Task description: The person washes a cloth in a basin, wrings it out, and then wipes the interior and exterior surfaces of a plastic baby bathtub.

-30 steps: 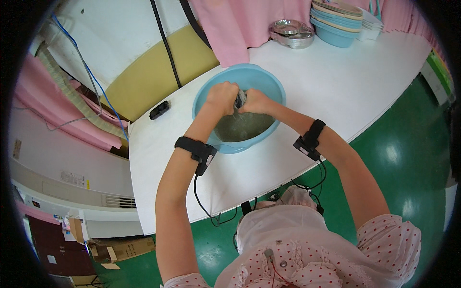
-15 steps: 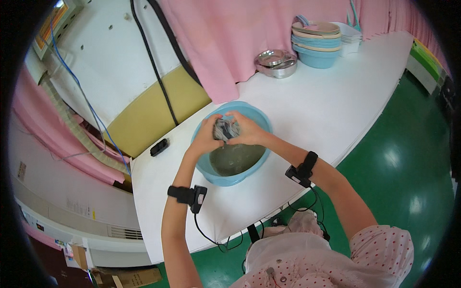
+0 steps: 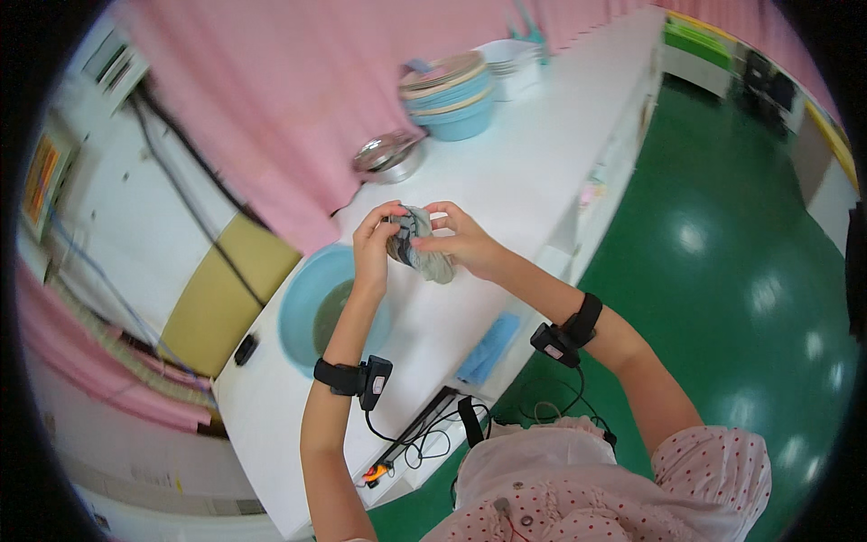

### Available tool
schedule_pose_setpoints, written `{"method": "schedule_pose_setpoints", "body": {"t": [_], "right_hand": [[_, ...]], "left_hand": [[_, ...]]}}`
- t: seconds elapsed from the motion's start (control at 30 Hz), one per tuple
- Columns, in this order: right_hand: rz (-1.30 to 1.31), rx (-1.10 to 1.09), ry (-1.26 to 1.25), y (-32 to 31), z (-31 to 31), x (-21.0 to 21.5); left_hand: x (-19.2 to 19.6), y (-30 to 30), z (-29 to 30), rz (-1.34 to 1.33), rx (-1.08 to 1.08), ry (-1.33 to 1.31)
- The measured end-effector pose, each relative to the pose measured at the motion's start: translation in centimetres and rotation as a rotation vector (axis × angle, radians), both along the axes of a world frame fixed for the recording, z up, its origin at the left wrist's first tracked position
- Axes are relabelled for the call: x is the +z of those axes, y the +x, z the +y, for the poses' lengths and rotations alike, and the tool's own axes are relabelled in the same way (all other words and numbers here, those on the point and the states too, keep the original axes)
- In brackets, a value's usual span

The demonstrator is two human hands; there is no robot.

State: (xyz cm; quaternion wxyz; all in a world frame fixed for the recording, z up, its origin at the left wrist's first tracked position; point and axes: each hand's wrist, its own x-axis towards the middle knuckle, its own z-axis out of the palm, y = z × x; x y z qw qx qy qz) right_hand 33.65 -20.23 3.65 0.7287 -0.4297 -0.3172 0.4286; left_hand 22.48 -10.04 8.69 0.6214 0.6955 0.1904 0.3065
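A crumpled grey-green cloth with dark stripes is bunched between both my hands, above the white table just right of the basin. My left hand grips its left side with bent fingers. On the other side, the fingers and thumb of my right hand pinch it. Whether it is a rag or a small garment I cannot tell. The light blue basin holds murky grey-green water, and my left forearm hides part of it.
Metal bowls, a stack of blue and beige basins and white containers stand along the back of the table. A blue cloth lies by the near edge, close to cables. A small black object sits left of the basin.
My hands have carried the bunched cloth from over the basin to the table on its right, and my fingers have shifted on it. The view has swung to the right.
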Motion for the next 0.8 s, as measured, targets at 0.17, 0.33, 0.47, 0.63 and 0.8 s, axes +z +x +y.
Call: {"method": "schedule_pose_setpoints", "body": {"t": [0.17, 0.33, 0.47, 0.63, 0.8], "right_hand": [[-0.18, -0.064, 0.052, 8.7, -11.1, -3.5], [-0.139, -0.335, 0.042, 14.5, -21.4, -12.5], [0.196, -0.614, 0.135, 16.6, -27.9, -15.3], [0.05, -0.953, -0.023, 20.2, -39.3, -20.9], [0.014, -1.309, 0.03, 15.7, -47.7, -26.3]], "left_hand": [[-5.0, 11.3, -7.5, 0.068, -0.179, 0.227], [-11.2, 22.0, -14.5, 0.332, -0.832, 0.441], [-14.2, 29.3, -18.5, 0.213, -1.227, 0.442], [-19.8, 39.5, -29.0, 0.187, -1.622, 0.482], [-24.6, 38.8, -41.3, -0.015, -1.705, 0.981]]}}
